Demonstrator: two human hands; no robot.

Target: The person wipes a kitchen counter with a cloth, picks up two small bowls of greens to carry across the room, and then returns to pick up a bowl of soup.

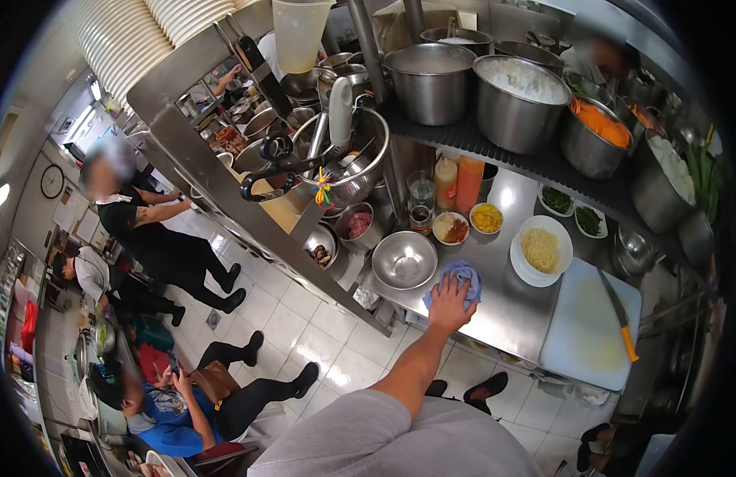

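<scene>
- The white bowl point(565, 254), filled with noodles, is taken as the landmark; it is set upright on the steel table point(503, 306).
- The blue cloth point(463, 278) is found bunched on the table, to the left of the white bowl and apart from it.
- The left hand point(450, 306) is closed over the cloth, palm down, with the fingers bent on it.
- The right hand is out of view; its state cannot be told.
- A steel bowl point(404, 274) is placed farther left of the white bowl, beyond the cloth.
- A dish of yellow pieces point(487, 232) and a dish with red and pale contents point(452, 242) are noted to the upper left of the white bowl; the latter's contents cannot be fully made out.
- Two dishes of chopped greens point(556, 200) are positioned behind the white bowl.
- An orange bottle point(469, 183) is stood upright, also to its upper left.
- A cutting board point(582, 326) is laid just right of the white bowl; an orange-handled knife point(614, 300) is rested on it.
- Steel pots point(515, 119) are held on a shelf point(567, 168) above the white bowl.
</scene>
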